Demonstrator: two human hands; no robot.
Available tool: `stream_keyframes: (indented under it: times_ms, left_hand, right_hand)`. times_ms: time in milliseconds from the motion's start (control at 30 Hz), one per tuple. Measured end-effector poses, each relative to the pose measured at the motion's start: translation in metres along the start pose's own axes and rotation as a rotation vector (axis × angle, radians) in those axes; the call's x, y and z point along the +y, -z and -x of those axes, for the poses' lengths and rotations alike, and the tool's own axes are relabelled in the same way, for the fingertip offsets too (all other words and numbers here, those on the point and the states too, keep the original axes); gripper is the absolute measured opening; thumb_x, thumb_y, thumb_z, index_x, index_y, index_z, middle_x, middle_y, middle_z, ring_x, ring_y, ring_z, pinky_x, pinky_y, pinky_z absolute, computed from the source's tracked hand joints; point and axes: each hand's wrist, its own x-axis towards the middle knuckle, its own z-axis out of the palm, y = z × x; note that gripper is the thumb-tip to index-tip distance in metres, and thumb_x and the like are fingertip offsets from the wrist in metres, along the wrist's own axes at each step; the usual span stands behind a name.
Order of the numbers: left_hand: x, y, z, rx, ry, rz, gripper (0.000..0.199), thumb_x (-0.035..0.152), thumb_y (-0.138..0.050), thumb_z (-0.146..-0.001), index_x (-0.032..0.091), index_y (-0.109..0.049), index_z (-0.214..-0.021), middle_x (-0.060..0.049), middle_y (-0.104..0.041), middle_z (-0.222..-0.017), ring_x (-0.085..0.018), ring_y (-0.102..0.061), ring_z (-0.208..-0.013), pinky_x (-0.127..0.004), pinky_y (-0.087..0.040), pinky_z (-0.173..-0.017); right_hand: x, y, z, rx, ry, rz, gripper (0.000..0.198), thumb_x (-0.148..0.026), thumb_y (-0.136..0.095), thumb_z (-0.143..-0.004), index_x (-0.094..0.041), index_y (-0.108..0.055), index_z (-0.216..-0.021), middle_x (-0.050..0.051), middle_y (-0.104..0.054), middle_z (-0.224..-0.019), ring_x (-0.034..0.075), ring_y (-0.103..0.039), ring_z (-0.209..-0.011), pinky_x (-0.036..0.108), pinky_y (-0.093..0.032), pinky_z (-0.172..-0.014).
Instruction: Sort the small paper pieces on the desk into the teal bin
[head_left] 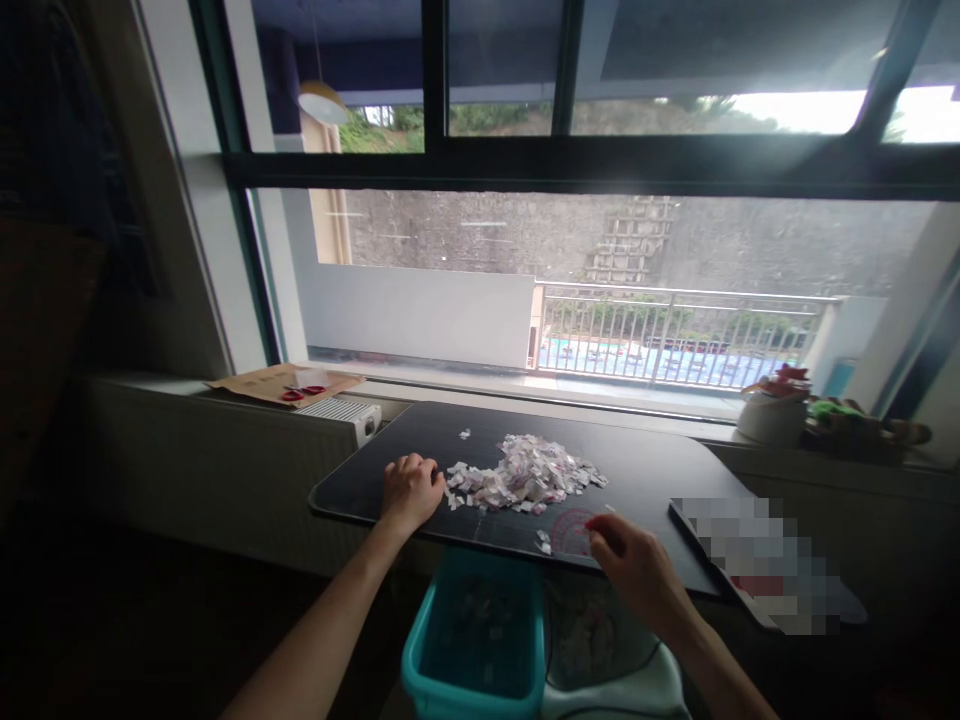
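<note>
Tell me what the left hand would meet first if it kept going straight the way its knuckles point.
The left hand rests curled on the dark table, pointing up-right. First in that line would probably be the pile of small paper scraps, whose nearest pieces lie just beside the fingers, though depth is hard to judge.

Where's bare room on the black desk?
Desk is bare at the far right, between scrap pile and potted plant, and behind left hand. Crowded: the pile and front edge by right hand.
</note>
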Motion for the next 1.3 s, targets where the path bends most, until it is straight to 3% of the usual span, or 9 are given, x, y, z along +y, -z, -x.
stream_keyframes:
  times_ms: [100,267,433,600,767,967,1167,1300]
  left_hand:
    - [0.0,0.0,0.0,0.003,0.0,0.001,0.023,0.03,-0.049,-0.081,0.019,-0.069,-0.086,-0.01,-0.064,-0.091,-0.026,-0.057,-0.093,-0.039,-0.039,-0.085]
    - [0.0,0.0,0.001,0.004,-0.001,0.003,0.023,0.03,-0.049,-0.081,0.019,-0.069,-0.087,-0.01,-0.064,-0.092,-0.027,-0.056,-0.094,-0.039,-0.039,-0.085]
    - [0.002,0.003,0.001,-0.002,0.006,0.008,0.023,0.029,-0.049,-0.081,0.018,-0.069,-0.087,-0.01,-0.064,-0.092,-0.026,-0.056,-0.095,-0.039,-0.039,-0.086]
    - [0.002,0.003,0.001,-0.002,0.011,0.007,0.022,0.03,-0.05,-0.082,0.02,-0.069,-0.087,-0.01,-0.065,-0.093,-0.026,-0.056,-0.096,-0.039,-0.038,-0.086]
    - [0.002,0.002,0.002,0.0,0.012,0.005,0.023,0.029,-0.049,-0.082,0.019,-0.069,-0.088,-0.01,-0.064,-0.093,-0.026,-0.056,-0.096,-0.039,-0.038,-0.086]
    - [0.001,0.002,0.001,0.006,0.008,0.001,0.022,0.029,-0.05,-0.081,0.019,-0.069,-0.087,-0.01,-0.064,-0.092,-0.026,-0.056,-0.095,-0.039,-0.038,-0.086]
    - [0.0,0.001,0.0,0.006,0.002,-0.008,0.022,0.029,-0.049,-0.082,0.019,-0.068,-0.087,-0.009,-0.064,-0.092,-0.026,-0.057,-0.093,-0.038,-0.039,-0.085]
    - [-0.001,0.0,0.0,0.003,-0.002,-0.013,0.023,0.03,-0.049,-0.082,0.019,-0.068,-0.087,-0.009,-0.064,-0.092,-0.026,-0.057,-0.092,-0.038,-0.039,-0.085]
  right_hand:
    - [-0.001,-0.01,-0.001,-0.03,0.046,-0.093,0.028,-0.036,-0.044,-0.082,-0.02,-0.067,-0.087,0.002,-0.07,-0.072,0.018,-0.063,-0.066,0.026,-0.043,-0.061]
    - [0.002,-0.014,-0.007,0.051,0.005,-0.069,0.03,-0.038,-0.046,-0.082,-0.019,-0.067,-0.09,0.004,-0.071,-0.076,0.019,-0.063,-0.069,0.028,-0.043,-0.065]
    - [0.0,-0.021,-0.003,-0.069,0.083,-0.168,0.029,-0.037,-0.047,-0.082,-0.019,-0.069,-0.088,0.002,-0.069,-0.07,0.017,-0.061,-0.063,0.025,-0.043,-0.059]
    - [0.0,-0.025,-0.002,-0.034,0.073,-0.187,0.028,-0.036,-0.048,-0.082,-0.019,-0.069,-0.087,0.003,-0.069,-0.071,0.017,-0.06,-0.064,0.025,-0.043,-0.06]
    - [0.004,-0.026,-0.007,-0.13,0.127,-0.224,0.029,-0.038,-0.048,-0.083,-0.018,-0.069,-0.088,0.002,-0.068,-0.07,0.016,-0.059,-0.061,0.024,-0.043,-0.057]
    - [0.024,-0.019,-0.039,0.061,0.061,-0.177,0.037,-0.041,-0.047,-0.082,-0.016,-0.069,-0.098,0.005,-0.07,-0.076,0.02,-0.064,-0.07,0.029,-0.047,-0.066]
    - [0.012,-0.032,-0.062,0.049,0.216,-0.105,0.039,-0.041,-0.042,-0.086,-0.019,-0.07,-0.102,0.008,-0.072,-0.094,0.021,-0.064,-0.078,0.031,-0.048,-0.071]
    - [0.014,-0.027,-0.06,0.02,0.256,-0.091,0.035,-0.038,-0.044,-0.084,-0.021,-0.072,-0.094,0.006,-0.07,-0.088,0.02,-0.062,-0.075,0.03,-0.047,-0.07]
